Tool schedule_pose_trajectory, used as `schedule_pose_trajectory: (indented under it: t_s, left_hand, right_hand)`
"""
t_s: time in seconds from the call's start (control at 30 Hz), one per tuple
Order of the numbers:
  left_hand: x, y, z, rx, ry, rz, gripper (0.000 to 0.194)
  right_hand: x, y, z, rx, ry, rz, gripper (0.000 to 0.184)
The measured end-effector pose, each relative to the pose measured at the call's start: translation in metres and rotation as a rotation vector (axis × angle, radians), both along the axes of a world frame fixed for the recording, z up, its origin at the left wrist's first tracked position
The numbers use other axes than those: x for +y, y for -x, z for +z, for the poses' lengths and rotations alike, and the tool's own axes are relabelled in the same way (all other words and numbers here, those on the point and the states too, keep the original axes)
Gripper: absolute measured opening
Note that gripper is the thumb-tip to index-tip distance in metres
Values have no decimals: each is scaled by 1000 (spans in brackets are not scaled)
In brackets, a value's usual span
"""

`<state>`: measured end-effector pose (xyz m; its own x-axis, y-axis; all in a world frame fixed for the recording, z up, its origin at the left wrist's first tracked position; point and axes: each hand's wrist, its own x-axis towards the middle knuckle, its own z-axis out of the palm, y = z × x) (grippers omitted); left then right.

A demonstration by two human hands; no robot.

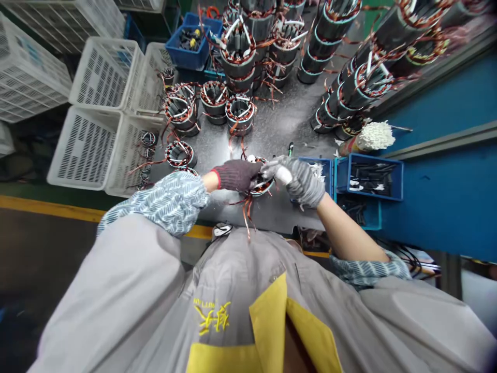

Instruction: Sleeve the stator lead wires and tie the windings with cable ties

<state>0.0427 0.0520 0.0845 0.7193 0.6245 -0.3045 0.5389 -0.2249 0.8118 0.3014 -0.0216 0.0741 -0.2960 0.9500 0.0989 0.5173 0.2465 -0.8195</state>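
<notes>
A motor stator (263, 190) with copper windings stands on the grey bench in front of me, its copper leads hanging toward my body. My left hand (237, 176), in a dark maroon knit glove, is closed over the left side of the stator's rim. From the right, my right hand (301, 181), in a grey glove with a white wrap on one finger, reaches to the stator's top. Its fingertips are pinched together there, and what they hold is hidden. The two hands nearly meet above the windings and cover much of them.
Several finished-looking stators (239, 114) stand at the back, some in tall stacks (330, 36). White plastic crates (87, 147) are at the left. Blue bins (399, 181) with black strips and a bundle of white sleeves (375, 136) lie at the right. A green-tipped pen-like item (291, 149) lies beyond my right hand.
</notes>
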Motion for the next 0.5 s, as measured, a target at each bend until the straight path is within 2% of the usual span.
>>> schedule_pose_trajectory:
  t_s: [0.07, 0.13, 0.23, 0.33, 0.43, 0.5]
  left_hand:
    - [-4, 9, 1, -40, -14, 114, 37]
    - [-12, 20, 0, -141, 118, 250, 42]
    - [-23, 26, -11, -308, 248, 470, 42]
    - [-29, 17, -27, -354, 175, 625, 41]
    - [-32, 7, -40, -317, 119, 665, 39]
    - [-34, 4, -44, -299, 125, 663, 38]
  right_hand:
    - [-5, 14, -2, -136, -30, 156, 36]
    - [-8, 27, -7, -255, -49, 173, 24]
    - [-10, 43, -18, -345, -41, 85, 25]
    - [-12, 58, -28, -351, -16, 45, 30]
    - [-24, 70, -37, -317, -8, -12, 22]
    - [-35, 76, -43, -254, -29, -153, 26]
